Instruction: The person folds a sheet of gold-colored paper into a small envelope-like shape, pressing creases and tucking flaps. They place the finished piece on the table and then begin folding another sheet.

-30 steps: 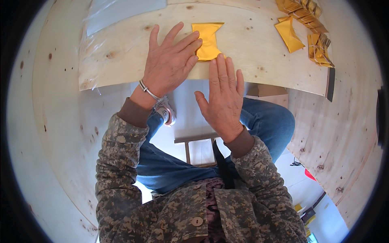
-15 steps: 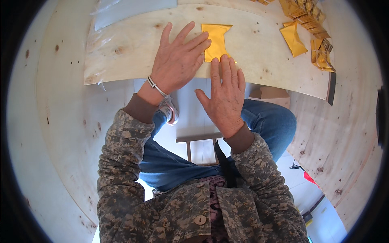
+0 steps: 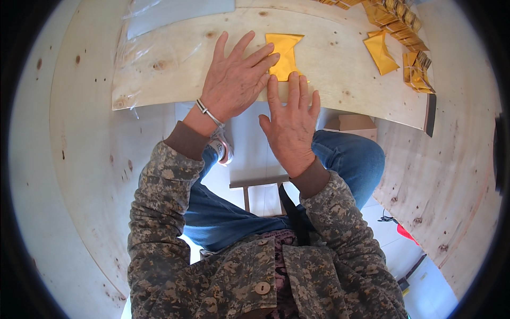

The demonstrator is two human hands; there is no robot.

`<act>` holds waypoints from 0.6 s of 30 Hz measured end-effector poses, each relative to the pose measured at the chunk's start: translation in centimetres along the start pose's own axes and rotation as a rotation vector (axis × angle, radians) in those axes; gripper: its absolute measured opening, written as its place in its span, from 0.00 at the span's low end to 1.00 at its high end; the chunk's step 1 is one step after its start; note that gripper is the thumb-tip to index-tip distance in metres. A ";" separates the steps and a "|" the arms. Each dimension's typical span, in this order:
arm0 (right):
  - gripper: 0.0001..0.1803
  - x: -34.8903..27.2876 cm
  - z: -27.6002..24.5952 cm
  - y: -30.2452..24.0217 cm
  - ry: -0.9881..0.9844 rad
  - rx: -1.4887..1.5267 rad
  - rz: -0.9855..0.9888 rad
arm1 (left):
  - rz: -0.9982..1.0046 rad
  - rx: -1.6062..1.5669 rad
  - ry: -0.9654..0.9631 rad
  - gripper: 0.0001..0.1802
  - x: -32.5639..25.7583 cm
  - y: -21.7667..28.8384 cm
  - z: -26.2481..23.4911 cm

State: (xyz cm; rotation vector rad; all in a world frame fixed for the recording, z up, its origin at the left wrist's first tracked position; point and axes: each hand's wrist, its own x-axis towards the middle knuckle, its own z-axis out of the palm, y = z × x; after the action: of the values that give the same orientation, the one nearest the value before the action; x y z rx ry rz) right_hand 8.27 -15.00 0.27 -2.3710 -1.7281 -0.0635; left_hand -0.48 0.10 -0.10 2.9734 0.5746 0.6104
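Note:
A folded piece of shiny golden-yellow paper (image 3: pixel 286 53) lies flat on the pale plywood table (image 3: pixel 180 69) in front of me. My left hand (image 3: pixel 236 77) rests with fingers spread, its fingertips on the left edge of the paper. At the paper's near edge, the fingertips of my right hand (image 3: pixel 291 119) touch it, the palm stretched out over the table's front edge. Both hands are open and grip nothing.
To the right lie a loose folded gold paper (image 3: pixel 381 52), a tied bundle of them (image 3: pixel 418 72) and a long row of stacked ones (image 3: pixel 396 20). A whitish sheet (image 3: pixel 180 15) and clear plastic film (image 3: pixel 143 64) are at far left. Below the table stands a cardboard box (image 3: pixel 351 126).
My right hand has shifted slightly left along the paper's near edge, its index finger now apart from the others. My left hand stays nearly in place on the paper.

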 end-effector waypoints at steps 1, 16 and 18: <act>0.47 -0.1 0.1 0.0 0.003 0.000 0.002 | -0.009 0.001 -0.024 0.21 0.0 0.0 0.0; 0.44 -0.2 1.0 0.2 0.086 0.048 -0.004 | 0.008 -0.046 -0.060 0.26 0.0 0.1 -0.3; 0.43 -0.4 0.8 0.6 0.096 0.126 -0.008 | 0.004 -0.071 -0.068 0.30 -0.1 0.2 -0.3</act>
State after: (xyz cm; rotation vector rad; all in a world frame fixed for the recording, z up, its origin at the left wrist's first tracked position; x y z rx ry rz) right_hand 8.66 -15.36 -0.69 -2.2336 -1.6473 -0.0666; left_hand -0.66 -0.13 0.17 2.9164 0.5309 0.5163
